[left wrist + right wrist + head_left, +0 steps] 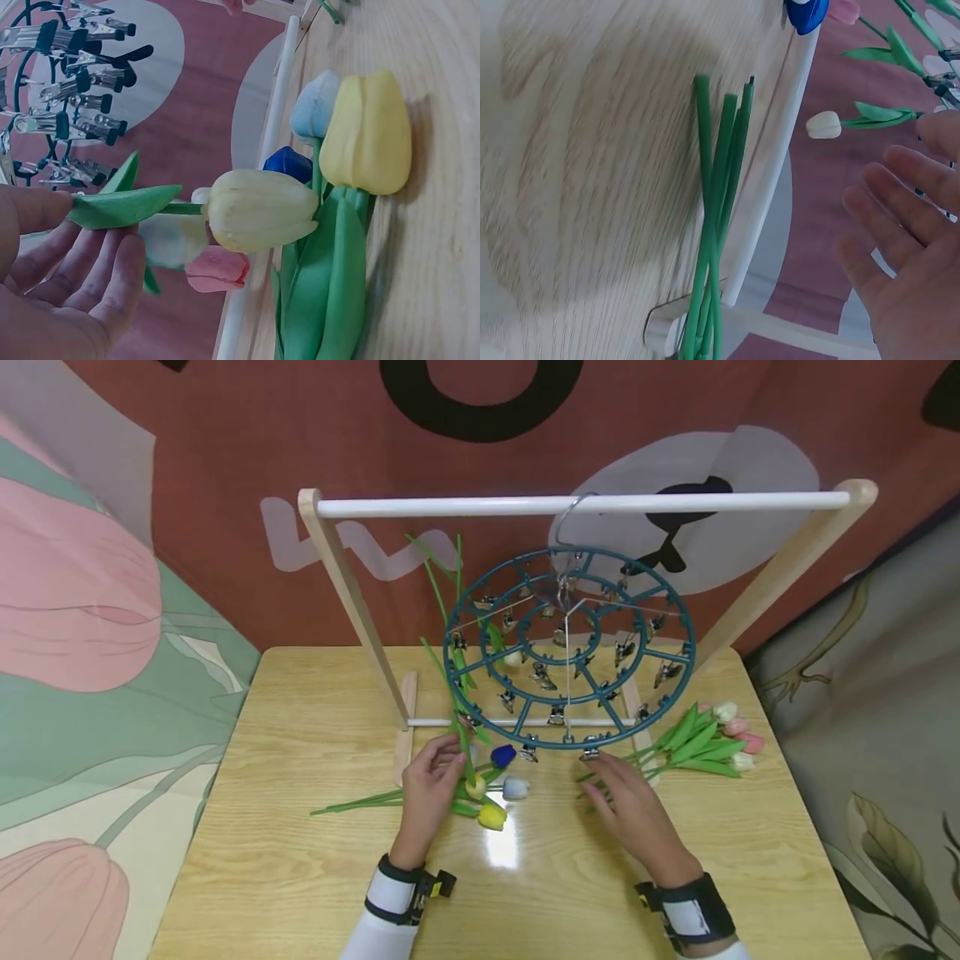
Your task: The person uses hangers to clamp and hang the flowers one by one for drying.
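**Left fingers (124,274) pinch a pale yellow tulip (262,210)**

The bloom hangs downward beside the round hanger (543,744); whether a clip grips its stem is hard to tell. A light pinch at the leaves (127,208) should steady it uncreased. The left hand (429,793) sets thumb against fingers; the right hand (633,810), fingers loosely apart, hovers near the front clip (590,752).

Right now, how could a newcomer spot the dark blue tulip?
Find the teal rack hanging from the white bar. In the head view, below its rim, by the left hand, lies the dark blue tulip: darker than the pale blue tulip and bright yellow tulip beside it.
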A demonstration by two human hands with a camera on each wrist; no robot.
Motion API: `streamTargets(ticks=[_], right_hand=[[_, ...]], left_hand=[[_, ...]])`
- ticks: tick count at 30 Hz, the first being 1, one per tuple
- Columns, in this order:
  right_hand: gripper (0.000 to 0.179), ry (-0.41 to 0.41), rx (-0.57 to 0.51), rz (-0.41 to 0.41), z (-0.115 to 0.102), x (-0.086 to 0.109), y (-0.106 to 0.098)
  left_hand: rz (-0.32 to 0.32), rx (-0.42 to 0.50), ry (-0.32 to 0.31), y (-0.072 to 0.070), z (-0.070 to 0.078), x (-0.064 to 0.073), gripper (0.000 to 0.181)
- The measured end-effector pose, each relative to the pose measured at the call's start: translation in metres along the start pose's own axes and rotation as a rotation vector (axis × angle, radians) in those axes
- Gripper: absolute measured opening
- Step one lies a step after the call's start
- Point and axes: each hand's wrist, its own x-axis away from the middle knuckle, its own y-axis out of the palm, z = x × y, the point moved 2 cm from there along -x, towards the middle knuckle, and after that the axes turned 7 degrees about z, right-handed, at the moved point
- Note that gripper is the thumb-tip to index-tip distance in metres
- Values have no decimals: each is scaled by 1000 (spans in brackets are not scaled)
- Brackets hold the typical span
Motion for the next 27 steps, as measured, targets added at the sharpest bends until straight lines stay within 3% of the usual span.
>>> streamTargets(ticks=[13,18,20,25,27], right_hand=[[43,3,30,12,16,4,-1],[46,-7,87,14,24,9,-1],[47,-8,106,7,26,9,-1],[48,-31,141,-4,32,9,-3],[48,-42,151,-6,34,10,-4]], left_hand=[[-27,-52,32,-1,-2,3,29],[-71,-114,34,-9,-8,10,29],[-104,-218,65,-18,-13,12,27],[-187,-656,193,-46,-25,13,37],[-208,-785,227,-56,-29,15,42]])
